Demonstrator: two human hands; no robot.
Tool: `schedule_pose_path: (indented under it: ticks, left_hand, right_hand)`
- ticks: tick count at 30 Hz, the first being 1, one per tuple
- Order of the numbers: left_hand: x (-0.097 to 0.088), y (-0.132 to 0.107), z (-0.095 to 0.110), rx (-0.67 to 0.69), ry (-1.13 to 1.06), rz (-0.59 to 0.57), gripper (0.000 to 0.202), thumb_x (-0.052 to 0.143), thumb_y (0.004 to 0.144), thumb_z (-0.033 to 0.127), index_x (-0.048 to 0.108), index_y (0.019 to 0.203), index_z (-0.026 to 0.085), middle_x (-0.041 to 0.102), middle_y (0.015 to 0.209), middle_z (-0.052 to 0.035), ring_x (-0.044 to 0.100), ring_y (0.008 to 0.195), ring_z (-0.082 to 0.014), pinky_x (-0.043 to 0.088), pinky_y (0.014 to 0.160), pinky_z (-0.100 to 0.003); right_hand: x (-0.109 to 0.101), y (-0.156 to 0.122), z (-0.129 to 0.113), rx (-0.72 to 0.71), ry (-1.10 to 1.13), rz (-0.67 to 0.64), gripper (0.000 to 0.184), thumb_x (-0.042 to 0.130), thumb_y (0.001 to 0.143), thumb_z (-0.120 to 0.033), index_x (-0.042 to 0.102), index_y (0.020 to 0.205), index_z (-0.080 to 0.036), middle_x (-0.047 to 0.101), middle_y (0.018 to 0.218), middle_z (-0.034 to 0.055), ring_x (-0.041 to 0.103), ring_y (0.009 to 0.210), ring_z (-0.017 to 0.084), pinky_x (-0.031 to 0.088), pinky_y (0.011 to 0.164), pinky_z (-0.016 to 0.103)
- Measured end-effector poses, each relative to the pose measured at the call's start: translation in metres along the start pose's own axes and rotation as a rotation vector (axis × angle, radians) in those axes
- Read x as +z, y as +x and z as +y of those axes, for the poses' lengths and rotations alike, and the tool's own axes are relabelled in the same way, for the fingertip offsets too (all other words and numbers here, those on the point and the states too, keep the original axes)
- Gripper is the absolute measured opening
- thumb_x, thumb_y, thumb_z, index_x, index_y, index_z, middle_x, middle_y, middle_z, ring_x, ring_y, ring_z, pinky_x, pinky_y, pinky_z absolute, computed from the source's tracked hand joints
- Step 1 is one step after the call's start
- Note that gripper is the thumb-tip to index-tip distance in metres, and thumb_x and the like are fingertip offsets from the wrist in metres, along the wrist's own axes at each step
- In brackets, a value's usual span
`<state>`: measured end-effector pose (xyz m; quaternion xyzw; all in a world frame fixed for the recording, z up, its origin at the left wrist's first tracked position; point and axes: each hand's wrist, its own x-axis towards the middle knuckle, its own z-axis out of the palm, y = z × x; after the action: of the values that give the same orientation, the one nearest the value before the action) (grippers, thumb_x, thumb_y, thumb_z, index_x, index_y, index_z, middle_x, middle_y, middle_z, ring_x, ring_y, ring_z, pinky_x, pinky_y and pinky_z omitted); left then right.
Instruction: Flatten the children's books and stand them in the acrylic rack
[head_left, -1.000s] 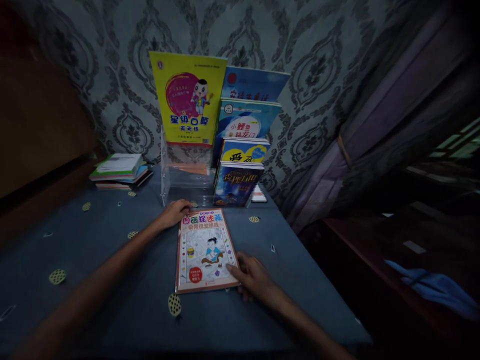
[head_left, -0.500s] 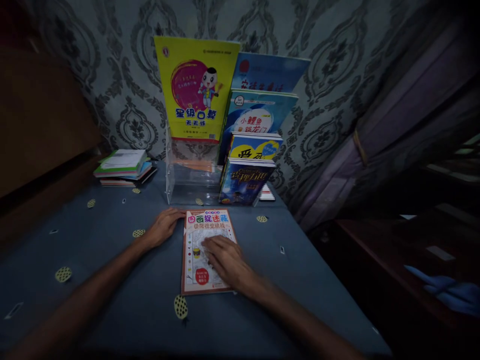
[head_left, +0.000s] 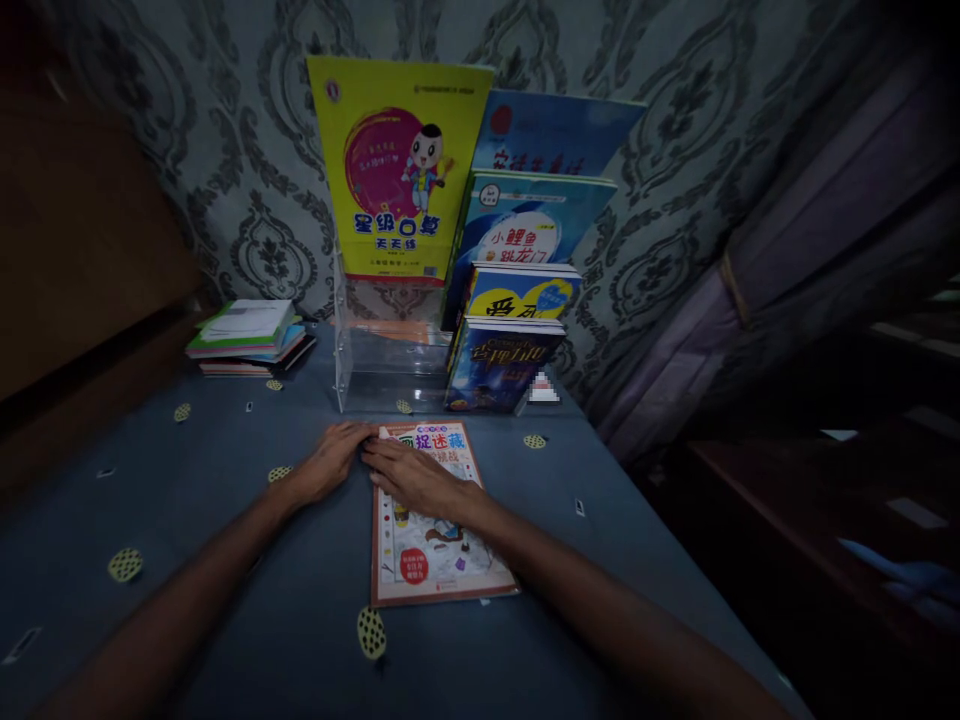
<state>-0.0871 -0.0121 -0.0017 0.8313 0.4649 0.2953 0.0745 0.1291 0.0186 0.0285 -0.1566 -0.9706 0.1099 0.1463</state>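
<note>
A picture-puzzle book (head_left: 469,570) with a reddish-brown border and colourful title lies face up on the table. My right hand (head_left: 416,480) rests flat across its upper left part, fingers stretched toward the left edge and covering some of the title. At the book's top left corner, the fingertips of my left hand (head_left: 334,460) touch the edge, with the fingers extended and the palm down on the cloth. The fingertips of both hands nearly meet there. Neither hand grips anything.
Behind the book stands a clear acrylic rack (head_left: 390,390). It holds a yellow workbook (head_left: 405,170) on the left and several blue-toned books (head_left: 502,365) in tiers on the right. A stack of books (head_left: 244,335) lies at the back left. A tied curtain (head_left: 720,310) hangs at right.
My right hand has slid from the middle of the cover up and left to the book's left edge. The left hand stays by the top left corner. The view has shifted slightly.
</note>
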Motion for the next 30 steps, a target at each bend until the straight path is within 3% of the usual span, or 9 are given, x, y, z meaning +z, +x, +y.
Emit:
schedule_pose_path:
  ticks: [5, 15, 22, 30]
  left_hand:
    - [0.0, 0.0, 0.002, -0.142, -0.017, -0.014, 0.05, 0.038, 0.091, 0.011, 0.047, 0.139, 0.017, 0.061, 0.135, -0.0127, 0.057, 0.123, -0.0245, 0.041, 0.109, -0.046]
    - [0.004, 0.002, -0.001, -0.165, -0.056, 0.021, 0.055, 0.036, 0.089, 0.01, 0.039, 0.144, 0.017, 0.06, 0.137, -0.0117, 0.054, 0.129, -0.023, 0.042, 0.11, -0.044]
    - [0.003, 0.004, 0.005, -0.168, -0.007, 0.022, 0.055, 0.037, 0.09, 0.009, 0.043, 0.144, 0.017, 0.061, 0.135, -0.0112, 0.055, 0.125, -0.0237, 0.042, 0.109, -0.046]
    - [0.002, 0.008, 0.015, -0.09, 0.146, -0.047, 0.059, 0.038, 0.083, 0.002, 0.057, 0.135, 0.022, 0.064, 0.131, -0.0082, 0.057, 0.115, -0.0255, 0.048, 0.098, -0.046]
  right_hand:
    - [-0.005, 0.005, 0.006, 0.027, 0.043, -0.005, 0.041, 0.049, 0.099, -0.028, 0.058, 0.134, -0.008, 0.053, 0.145, 0.019, 0.046, 0.139, 0.024, 0.036, 0.117, 0.041]
    - [-0.004, 0.002, 0.006, 0.12, 0.022, 0.029, 0.049, 0.06, 0.095, -0.039, 0.058, 0.133, -0.009, 0.053, 0.145, 0.0188, 0.045, 0.139, 0.026, 0.038, 0.116, 0.038]
    - [-0.002, -0.002, 0.007, 0.18, 0.01, 0.095, 0.055, 0.06, 0.094, -0.042, 0.054, 0.136, -0.008, 0.052, 0.146, 0.0204, 0.044, 0.14, 0.029, 0.037, 0.117, 0.042]
    - [-0.006, -0.018, 0.015, 0.291, 0.034, 0.071, 0.058, 0.054, 0.097, -0.043, 0.047, 0.143, -0.01, 0.046, 0.15, 0.02, 0.036, 0.145, 0.029, 0.034, 0.118, 0.046]
